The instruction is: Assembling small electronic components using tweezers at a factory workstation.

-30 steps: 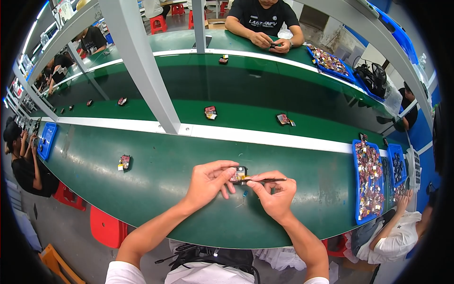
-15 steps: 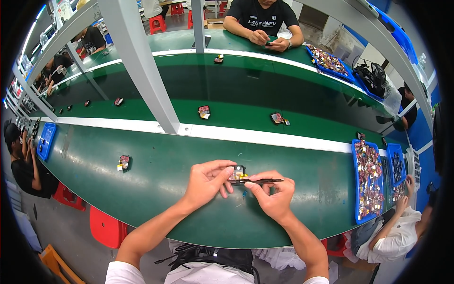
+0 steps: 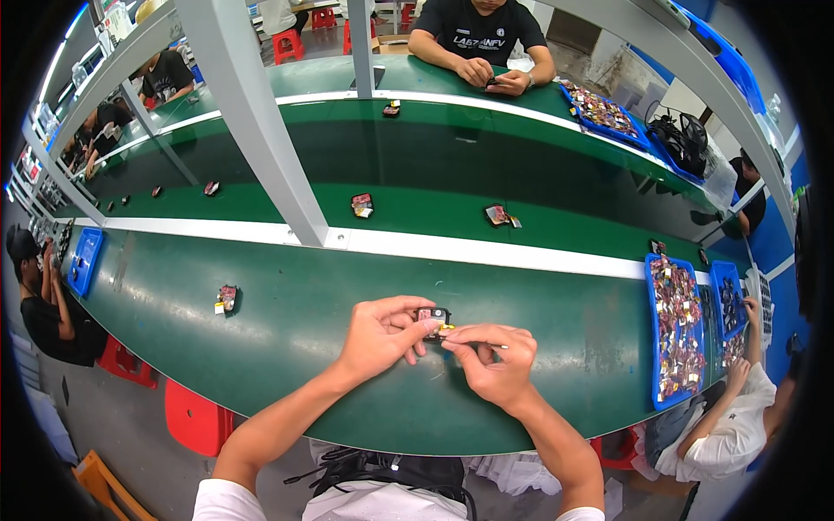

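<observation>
My left hand (image 3: 382, 337) grips a small black device housing (image 3: 441, 313) between thumb and fingers, a little above the green bench. Inside the housing show pale parts and a yellow piece. Close by on the right, my right hand (image 3: 497, 356) pinches a thin pair of tweezers (image 3: 501, 347). Only the end of the tweezers sticks out behind the fingers; their tips are hidden at the housing's lower edge.
A similar part (image 3: 227, 298) lies on the bench (image 3: 347, 278) to the left. Blue trays (image 3: 653, 347) piled with small parts stand at right. Beyond a white rail (image 3: 486, 253), several parts ride a green belt (image 3: 417, 204). A metal post (image 3: 252, 122) rises ahead. Co-workers sit around.
The parts on the belt have shifted left. My right hand has turned the tweezers, which now show less of their length. My left hand keeps its hold on the housing.
</observation>
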Demonstrator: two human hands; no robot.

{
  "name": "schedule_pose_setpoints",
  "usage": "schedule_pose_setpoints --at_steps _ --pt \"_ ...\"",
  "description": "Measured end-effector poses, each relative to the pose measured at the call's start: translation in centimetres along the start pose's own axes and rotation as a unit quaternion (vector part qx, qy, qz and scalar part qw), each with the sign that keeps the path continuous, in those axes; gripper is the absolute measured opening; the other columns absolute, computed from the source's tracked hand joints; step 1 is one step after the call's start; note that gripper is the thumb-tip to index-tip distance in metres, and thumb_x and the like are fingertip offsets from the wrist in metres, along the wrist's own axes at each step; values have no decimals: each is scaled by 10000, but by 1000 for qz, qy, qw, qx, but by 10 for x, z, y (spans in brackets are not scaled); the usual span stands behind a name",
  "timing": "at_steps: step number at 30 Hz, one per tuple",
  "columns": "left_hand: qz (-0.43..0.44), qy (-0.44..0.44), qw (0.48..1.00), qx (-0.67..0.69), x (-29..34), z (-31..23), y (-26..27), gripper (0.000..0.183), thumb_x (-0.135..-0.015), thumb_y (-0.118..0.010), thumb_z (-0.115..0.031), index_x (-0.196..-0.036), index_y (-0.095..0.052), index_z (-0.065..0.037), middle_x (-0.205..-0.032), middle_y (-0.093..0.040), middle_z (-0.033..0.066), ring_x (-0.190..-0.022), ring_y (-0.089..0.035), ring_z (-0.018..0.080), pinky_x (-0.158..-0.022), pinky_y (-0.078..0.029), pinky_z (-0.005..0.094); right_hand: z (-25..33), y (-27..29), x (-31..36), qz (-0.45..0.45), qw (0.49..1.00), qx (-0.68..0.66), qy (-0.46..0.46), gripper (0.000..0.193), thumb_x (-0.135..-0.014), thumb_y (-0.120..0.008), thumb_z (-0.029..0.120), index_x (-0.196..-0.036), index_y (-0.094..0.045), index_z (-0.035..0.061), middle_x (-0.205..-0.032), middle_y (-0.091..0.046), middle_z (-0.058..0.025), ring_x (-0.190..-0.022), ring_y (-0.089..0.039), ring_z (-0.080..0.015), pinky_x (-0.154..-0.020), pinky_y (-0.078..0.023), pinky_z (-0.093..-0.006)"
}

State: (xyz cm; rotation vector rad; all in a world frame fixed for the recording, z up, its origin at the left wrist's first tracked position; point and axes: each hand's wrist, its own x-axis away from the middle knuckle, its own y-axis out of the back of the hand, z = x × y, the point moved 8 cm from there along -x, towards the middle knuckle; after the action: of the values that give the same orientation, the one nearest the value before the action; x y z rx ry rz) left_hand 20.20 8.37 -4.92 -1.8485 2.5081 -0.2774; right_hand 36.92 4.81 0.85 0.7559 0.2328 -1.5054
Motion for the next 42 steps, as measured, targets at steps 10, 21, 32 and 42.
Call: schedule_pose_setpoints --at_steps 10,21,32,42 --pt "-28 9 999 -33 -4 8 0 206 -944 -666 20 -1130 -663 109 -795 -719 123 -573 -669 126 -499 -560 249 5 -4 2 -4 996 15 87 159 -719 -805 -73 -798 -744 51 -800 -778 -80 -421 -509 -71 -446 -416 -232" --pt "-272 -180 829 -454 -139 -63 72 201 -930 -686 -107 -985 -650 82 -928 -605 185 -668 -704 323 -571 -559 434 -10 17 -2 -106 994 15 28 171 -757 -823 -36 -887 -736 35 -953 -788 -80 -404 -389 -50 -426 -343 -226" --pt "-200 -252 803 -502 -182 -44 -10 131 -843 -717 -92 -946 -736 -14 -946 -689 147 -890 -689 352 -784 -544 461 -9 16 -3 -83 996 15 21 182 -747 -823 -33 -891 -736 37 -959 -788 -86 -397 -381 -52 -431 -354 -225" --pt "-160 -75 874 -453 -219 -11 -3 237 -781 -846 -168 -861 -704 5 -762 -717 122 -715 -706 278 -670 -542 395 -11 13 -2 -79 997 13 6 187 -743 -821 -32 -897 -739 37 -935 -788 -69 -397 -377 -51 -426 -340 -225"
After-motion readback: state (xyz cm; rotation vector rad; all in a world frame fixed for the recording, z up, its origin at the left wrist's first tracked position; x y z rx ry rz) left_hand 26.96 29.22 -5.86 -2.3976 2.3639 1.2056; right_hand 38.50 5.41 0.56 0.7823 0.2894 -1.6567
